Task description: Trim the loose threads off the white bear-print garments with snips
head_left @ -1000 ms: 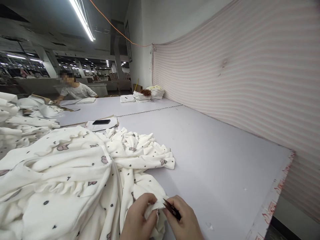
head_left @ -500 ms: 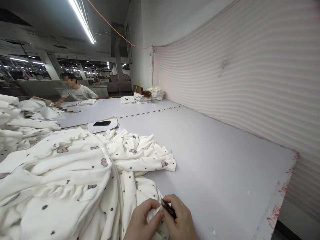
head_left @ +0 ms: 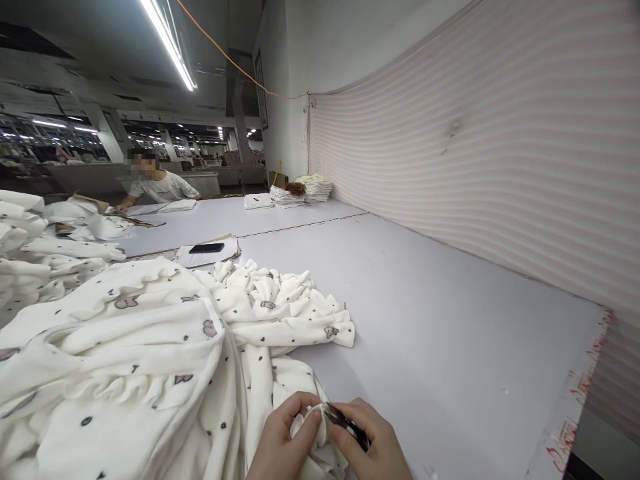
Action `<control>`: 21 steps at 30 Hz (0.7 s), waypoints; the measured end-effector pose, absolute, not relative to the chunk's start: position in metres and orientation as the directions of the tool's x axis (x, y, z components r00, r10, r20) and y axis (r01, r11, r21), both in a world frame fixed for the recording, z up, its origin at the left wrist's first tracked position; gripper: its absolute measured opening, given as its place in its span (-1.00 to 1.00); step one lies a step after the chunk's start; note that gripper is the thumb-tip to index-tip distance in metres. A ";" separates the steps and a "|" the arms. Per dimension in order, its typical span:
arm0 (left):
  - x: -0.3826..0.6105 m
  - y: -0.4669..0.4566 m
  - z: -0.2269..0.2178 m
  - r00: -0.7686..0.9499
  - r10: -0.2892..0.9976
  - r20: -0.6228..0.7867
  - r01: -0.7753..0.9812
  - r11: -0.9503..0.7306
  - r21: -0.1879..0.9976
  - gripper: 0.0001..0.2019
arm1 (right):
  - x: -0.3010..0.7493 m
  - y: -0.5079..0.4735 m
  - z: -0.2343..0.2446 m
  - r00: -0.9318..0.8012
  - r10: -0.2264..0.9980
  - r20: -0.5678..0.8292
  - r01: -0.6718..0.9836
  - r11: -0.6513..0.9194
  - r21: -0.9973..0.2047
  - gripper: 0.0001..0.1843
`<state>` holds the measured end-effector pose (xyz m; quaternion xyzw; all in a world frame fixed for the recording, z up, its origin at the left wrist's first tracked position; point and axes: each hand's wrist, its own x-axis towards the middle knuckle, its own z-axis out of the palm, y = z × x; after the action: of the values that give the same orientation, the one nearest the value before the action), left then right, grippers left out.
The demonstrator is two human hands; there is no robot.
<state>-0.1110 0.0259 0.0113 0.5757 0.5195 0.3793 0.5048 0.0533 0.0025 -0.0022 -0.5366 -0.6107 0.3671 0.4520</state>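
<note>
You've got your left fingers (head_left: 296,405) pinched tight on white printed fabric (head_left: 296,377) at 6 o'clock, right fingers (head_left: 346,443) closed round some dark snips (head_left: 345,421) at its edge. More of it sprawls toward 9.

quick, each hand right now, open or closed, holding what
Left hand: closed, pinching a bit of white printed garment.
Right hand: closed, holding dark thread snips.

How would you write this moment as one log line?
left hand: pinches cloth | right hand: holds dark tool at cloth | phone: on papers
</note>
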 end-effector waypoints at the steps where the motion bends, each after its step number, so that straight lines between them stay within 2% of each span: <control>1: -0.110 0.025 0.012 0.168 0.984 -0.066 0.252 0.022 0.968 -0.69 | 0.053 0.003 -0.001 -0.012 0.986 0.167 0.352 0.160 -0.922 -0.74; 5: -0.107 0.025 0.016 0.142 0.989 -0.034 0.372 -0.022 0.928 -0.73 | 0.051 0.005 0.003 0.008 0.985 0.175 0.415 0.156 -0.896 -0.79; 9: -0.107 0.029 0.019 0.187 0.982 -0.029 0.390 -0.046 0.920 -0.75 | 0.053 0.005 0.002 0.034 0.983 0.180 0.433 0.148 -0.889 -0.78; 13: -0.107 0.032 0.018 0.225 0.974 -0.035 0.418 -0.064 0.906 -0.79 | 0.062 0.020 -0.007 0.055 0.992 0.113 0.427 0.079 -0.901 -0.74; 15: -0.105 0.033 0.016 0.232 0.972 0.030 0.461 -0.137 0.877 -0.82 | 0.070 0.043 -0.017 0.139 0.984 0.109 0.466 0.032 -0.884 -0.75; 18: -0.105 0.035 0.010 0.302 0.945 0.125 0.432 -0.253 0.866 -0.87 | 0.083 0.090 -0.034 0.281 0.950 0.138 0.524 -0.031 -0.851 -0.57; 19: -0.105 0.037 0.008 0.328 0.939 0.106 0.408 -0.242 0.880 -0.88 | 0.087 0.105 -0.038 0.291 0.947 0.138 0.528 -0.039 -0.848 -0.60; 21: -0.109 0.041 0.003 0.336 0.942 0.012 0.391 -0.151 0.908 -0.85 | 0.094 0.126 -0.043 0.281 0.950 0.140 0.522 -0.029 -0.853 -0.80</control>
<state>-0.1094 0.0408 0.0029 0.6904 0.4826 0.3145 0.4375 0.0942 0.1261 -0.0434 -0.6733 -0.5463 0.2473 0.4325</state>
